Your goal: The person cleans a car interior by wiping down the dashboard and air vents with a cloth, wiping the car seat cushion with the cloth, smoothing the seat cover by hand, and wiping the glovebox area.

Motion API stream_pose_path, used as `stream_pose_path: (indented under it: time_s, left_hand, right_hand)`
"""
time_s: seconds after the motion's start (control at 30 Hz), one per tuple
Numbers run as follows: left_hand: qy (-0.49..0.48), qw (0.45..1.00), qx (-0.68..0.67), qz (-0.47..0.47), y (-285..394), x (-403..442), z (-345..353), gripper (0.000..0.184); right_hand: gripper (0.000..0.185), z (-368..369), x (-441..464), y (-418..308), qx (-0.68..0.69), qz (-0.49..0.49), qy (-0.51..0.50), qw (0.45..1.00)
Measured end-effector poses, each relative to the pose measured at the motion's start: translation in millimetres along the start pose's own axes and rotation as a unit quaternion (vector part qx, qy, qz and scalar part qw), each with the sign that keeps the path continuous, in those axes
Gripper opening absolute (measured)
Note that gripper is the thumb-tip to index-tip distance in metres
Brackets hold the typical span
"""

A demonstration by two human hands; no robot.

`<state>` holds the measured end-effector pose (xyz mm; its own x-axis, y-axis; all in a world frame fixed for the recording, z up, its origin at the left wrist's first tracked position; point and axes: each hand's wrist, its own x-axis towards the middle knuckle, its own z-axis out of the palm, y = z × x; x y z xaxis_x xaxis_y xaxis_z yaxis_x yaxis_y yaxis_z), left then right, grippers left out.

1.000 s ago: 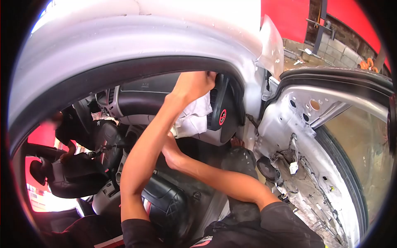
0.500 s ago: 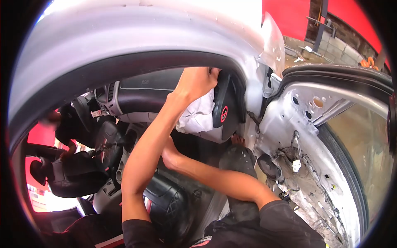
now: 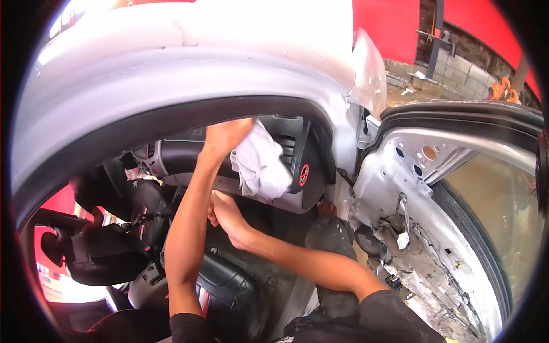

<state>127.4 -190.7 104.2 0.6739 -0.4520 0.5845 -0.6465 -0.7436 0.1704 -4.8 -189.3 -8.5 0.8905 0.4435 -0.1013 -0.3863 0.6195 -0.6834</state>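
White cloth [image 3: 262,163] hung lengthwise down, right of the nearer left hand [image 3: 229,137].
Left finger closure was hidden; right hand [image 3: 227,216] curled below.

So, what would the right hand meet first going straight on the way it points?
Probably the left forearm, right beside it in the picture; depth is unclear, so the right hand might pass beneath.

Dark short-sleeved shirt, 2 bare hands, speckled trousers.
I see a plain, near-black shirt [image 3: 343,332] with a scrap of pale print [image 3: 284,339] low on the chest, 2 loose sleeves [image 3: 394,317] ending above the elbows, the left hand [image 3: 229,138] and right hand [image 3: 229,217] ungloved, and 1 dark trouser leg [image 3: 330,237] flecked with whitish specks.
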Motion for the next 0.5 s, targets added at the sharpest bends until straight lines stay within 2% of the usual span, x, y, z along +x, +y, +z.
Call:
stream_pose_path:
  time_s: [0.03, 0.13, 0.17, 0.23, 0.3, 0.37, 0.43, 0.5]
  left_hand:
    - [-0.006, 0.998, 0.052, -0.034, -4, -3, -5, 0.024]
    - [0.079, 0.985, -0.140, -0.058, 23, -12, 8, 0.022]
    - [0.053, 0.991, -0.110, -0.045, 29, -11, 12, 0.022]
    - [0.006, 0.998, -0.044, -0.033, 37, -12, 17, 0.024]
    - [0.041, 0.997, -0.060, 0.021, 32, -12, 19, 0.025]
    - [-0.042, 0.997, -0.048, -0.032, 41, -8, 9, 0.021]
    - [0.005, 0.998, -0.067, 0.008, 34, -6, 22, 0.017]
    - [0.000, 0.992, -0.122, 0.034, 32, -9, 17, 0.014]
  right_hand:
    - [0.024, 0, 0, 1, 0.006, 0.000, -0.005, 1.000]
    - [0.026, -7, 5, 5, -0.014, 0.007, -0.034, 0.999]
    - [0.028, -7, 6, 12, -0.023, 0.015, -0.049, 0.998]
    - [0.023, -1, 5, 22, -0.022, 0.010, 0.014, 1.000]
    - [0.020, -5, 0, 23, -0.006, 0.020, 0.001, 1.000]
    - [0.019, -7, -1, 29, 0.003, 0.013, -0.018, 1.000]
    - [0.019, -12, 12, 39, -0.015, 0.004, -0.001, 1.000]
    - [0.021, -20, 17, 39, 0.017, 0.004, -0.024, 1.000]
